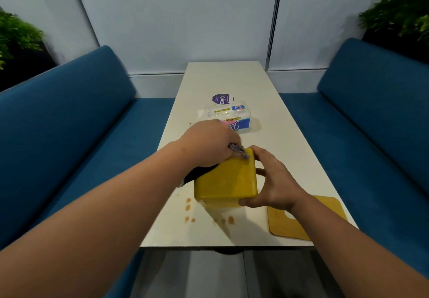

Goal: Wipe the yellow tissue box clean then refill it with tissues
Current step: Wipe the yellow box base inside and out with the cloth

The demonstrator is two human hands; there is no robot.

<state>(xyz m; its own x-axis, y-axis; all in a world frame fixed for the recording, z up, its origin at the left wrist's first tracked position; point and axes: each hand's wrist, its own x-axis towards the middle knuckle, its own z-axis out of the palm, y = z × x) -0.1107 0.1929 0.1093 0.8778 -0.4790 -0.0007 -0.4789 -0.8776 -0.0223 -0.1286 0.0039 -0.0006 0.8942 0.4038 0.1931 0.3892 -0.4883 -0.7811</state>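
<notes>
Both forearms are bare to the frame's edge, the left hand [210,143] and right hand [275,181] ungloved.

There is a single view, from a wide-angle camera worn on the person's head. It looks forward and steeply down along a white table [232,77] that runs away from the wearer toward a pale wall [185,19]. Both forearms reach in from the bottom corners, and the hands work close below the lens, near the table's near end. The wide lens bends the blue benches [69,112] on either side outward and catches plants [394,14] in the upper corners.
</notes>
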